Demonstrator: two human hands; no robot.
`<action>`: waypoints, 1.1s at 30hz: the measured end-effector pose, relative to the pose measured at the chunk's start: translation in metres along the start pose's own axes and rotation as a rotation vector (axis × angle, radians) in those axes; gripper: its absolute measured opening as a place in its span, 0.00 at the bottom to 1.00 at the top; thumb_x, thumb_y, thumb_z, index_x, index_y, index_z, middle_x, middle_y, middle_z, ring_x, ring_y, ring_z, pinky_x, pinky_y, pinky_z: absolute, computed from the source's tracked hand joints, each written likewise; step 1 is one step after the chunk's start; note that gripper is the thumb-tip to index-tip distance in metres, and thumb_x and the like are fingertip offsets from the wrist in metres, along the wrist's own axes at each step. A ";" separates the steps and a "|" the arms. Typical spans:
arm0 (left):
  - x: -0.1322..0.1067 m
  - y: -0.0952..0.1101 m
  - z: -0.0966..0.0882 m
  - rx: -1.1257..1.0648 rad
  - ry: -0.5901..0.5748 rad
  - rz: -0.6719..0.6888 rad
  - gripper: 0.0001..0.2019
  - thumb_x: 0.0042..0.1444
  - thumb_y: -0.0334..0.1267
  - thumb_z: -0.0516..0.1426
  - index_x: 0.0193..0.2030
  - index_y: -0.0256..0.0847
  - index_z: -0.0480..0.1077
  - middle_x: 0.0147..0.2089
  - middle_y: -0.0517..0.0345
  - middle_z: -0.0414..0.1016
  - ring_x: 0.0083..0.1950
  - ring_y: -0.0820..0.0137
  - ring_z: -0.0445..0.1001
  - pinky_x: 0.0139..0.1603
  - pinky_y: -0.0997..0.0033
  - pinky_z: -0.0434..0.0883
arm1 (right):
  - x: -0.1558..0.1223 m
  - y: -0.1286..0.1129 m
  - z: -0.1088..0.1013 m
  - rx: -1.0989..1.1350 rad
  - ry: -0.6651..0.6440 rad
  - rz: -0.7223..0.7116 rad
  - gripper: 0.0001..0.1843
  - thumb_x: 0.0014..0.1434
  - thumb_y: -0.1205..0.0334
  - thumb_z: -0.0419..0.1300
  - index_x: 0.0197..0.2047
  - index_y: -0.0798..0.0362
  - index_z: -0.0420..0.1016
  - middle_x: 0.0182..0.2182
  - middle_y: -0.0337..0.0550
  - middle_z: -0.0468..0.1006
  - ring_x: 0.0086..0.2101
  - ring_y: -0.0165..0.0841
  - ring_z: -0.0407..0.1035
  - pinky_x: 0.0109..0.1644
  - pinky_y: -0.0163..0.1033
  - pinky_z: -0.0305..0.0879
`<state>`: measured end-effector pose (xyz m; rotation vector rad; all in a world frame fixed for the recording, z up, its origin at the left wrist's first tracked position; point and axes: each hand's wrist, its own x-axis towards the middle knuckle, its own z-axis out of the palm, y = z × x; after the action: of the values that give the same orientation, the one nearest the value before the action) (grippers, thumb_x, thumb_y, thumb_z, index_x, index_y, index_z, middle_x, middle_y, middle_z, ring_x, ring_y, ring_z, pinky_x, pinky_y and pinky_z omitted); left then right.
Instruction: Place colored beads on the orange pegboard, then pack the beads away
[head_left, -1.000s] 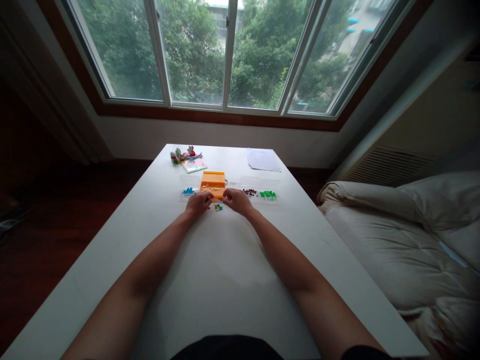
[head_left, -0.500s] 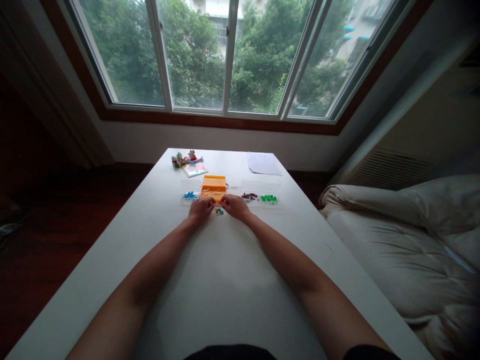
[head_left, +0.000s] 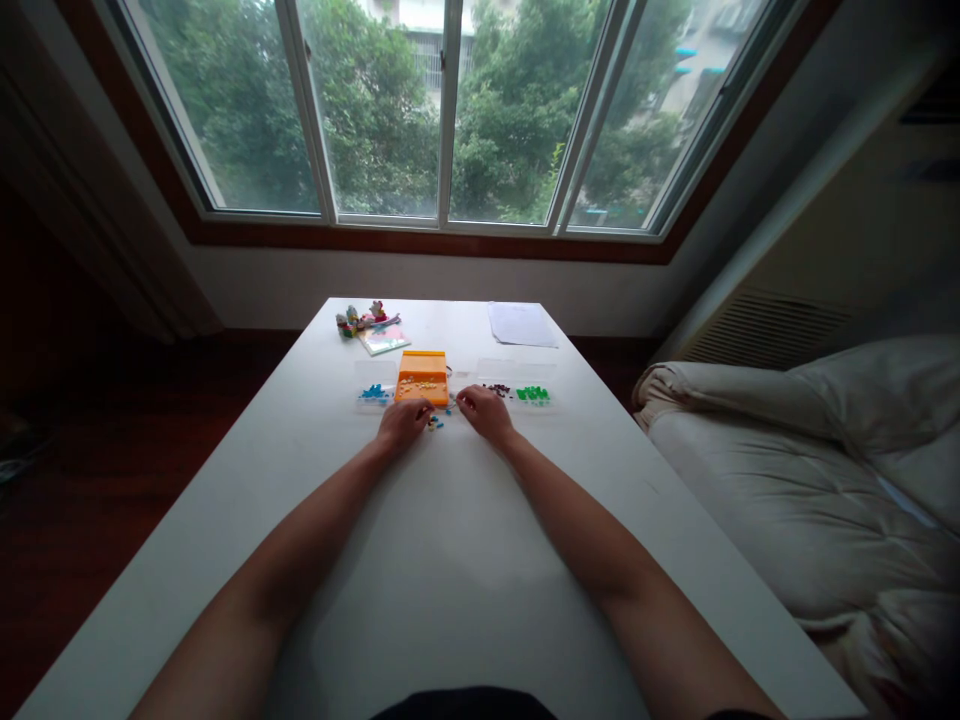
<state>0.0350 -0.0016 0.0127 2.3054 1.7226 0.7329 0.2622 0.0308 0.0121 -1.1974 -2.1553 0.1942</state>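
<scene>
My left hand (head_left: pixel 407 420) is closed at the near edge of an orange box (head_left: pixel 422 361), its fingers curled over something too small to make out. The orange box stands with its lid up and holds small pale pieces. My right hand (head_left: pixel 484 408) is curled to the right of the box, with fingertips pressed together; what they hold, if anything, cannot be made out. Between the hands, on the white table, lie several small blue and yellow pieces (head_left: pixel 435 424). Blue pieces (head_left: pixel 373 392) fill part of a clear case on the left. Dark brown pieces (head_left: pixel 498 390) and green pieces (head_left: pixel 533 394) lie in a clear case on the right.
Small colourful figures (head_left: pixel 365 317) and a pastel card (head_left: pixel 385 339) sit at the table's far left. White paper sheets (head_left: pixel 523 325) lie at the far right. A cream padded couch (head_left: pixel 750 480) runs along the right side, and a window (head_left: pixel 450 120) is behind the table.
My right hand has moved right, away from my left hand and the orange box, so the gap between the hands is wider. The camera view has shifted slightly.
</scene>
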 end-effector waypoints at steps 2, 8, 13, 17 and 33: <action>-0.001 0.003 0.001 0.016 -0.009 0.014 0.11 0.63 0.40 0.55 0.46 0.47 0.79 0.42 0.55 0.82 0.41 0.64 0.77 0.41 0.68 0.68 | 0.002 0.014 -0.012 0.011 0.162 0.083 0.10 0.66 0.60 0.54 0.41 0.53 0.75 0.35 0.44 0.75 0.36 0.32 0.67 0.44 0.35 0.59; -0.003 0.010 0.000 0.059 -0.056 0.024 0.11 0.62 0.40 0.56 0.44 0.48 0.79 0.42 0.55 0.82 0.42 0.63 0.77 0.41 0.68 0.68 | 0.000 0.066 -0.059 -0.075 0.504 0.355 0.11 0.67 0.60 0.51 0.41 0.55 0.73 0.36 0.49 0.75 0.37 0.36 0.65 0.46 0.40 0.59; -0.004 0.015 -0.001 0.052 -0.064 0.019 0.11 0.61 0.39 0.56 0.44 0.48 0.80 0.43 0.56 0.82 0.43 0.63 0.77 0.42 0.68 0.68 | -0.017 0.098 -0.079 -0.135 0.552 0.484 0.08 0.65 0.61 0.53 0.39 0.52 0.73 0.35 0.46 0.72 0.37 0.38 0.65 0.46 0.41 0.58; -0.004 0.017 -0.002 0.053 -0.043 -0.033 0.11 0.60 0.42 0.57 0.44 0.48 0.80 0.39 0.56 0.82 0.40 0.64 0.77 0.41 0.68 0.68 | -0.025 0.103 -0.075 -0.149 0.498 0.514 0.07 0.64 0.64 0.54 0.38 0.53 0.73 0.35 0.49 0.72 0.38 0.39 0.65 0.46 0.42 0.57; 0.001 -0.002 0.001 0.021 0.050 -0.128 0.12 0.65 0.43 0.53 0.45 0.46 0.78 0.44 0.53 0.82 0.43 0.64 0.78 0.42 0.69 0.68 | -0.016 -0.025 -0.009 -0.091 -0.119 -0.272 0.12 0.68 0.60 0.54 0.48 0.51 0.77 0.42 0.48 0.76 0.44 0.38 0.66 0.54 0.42 0.61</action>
<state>0.0337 0.0002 0.0114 2.1824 1.8879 0.7576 0.2559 0.0017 0.0219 -0.9486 -2.4267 0.0499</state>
